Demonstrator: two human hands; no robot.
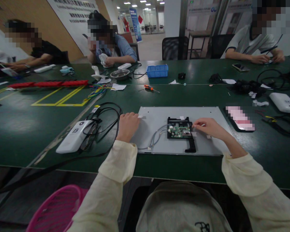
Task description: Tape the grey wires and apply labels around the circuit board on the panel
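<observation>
A flat grey panel lies on the green table in front of me. On it sits a black frame around a green circuit board, with grey cables curving off to the left. My left hand rests closed at the panel's left edge, with a small whitish piece showing beside its fingers. At the frame's right side, my right hand pinches with thumb and forefinger; what lies between the fingertips is too small to name. Small pale tape pieces stick to the panel.
A white power bank with black cables lies left of the panel, a phone to its right. Beyond are an orange screwdriver, a blue basket and a metal bowl. Three people sit across the table.
</observation>
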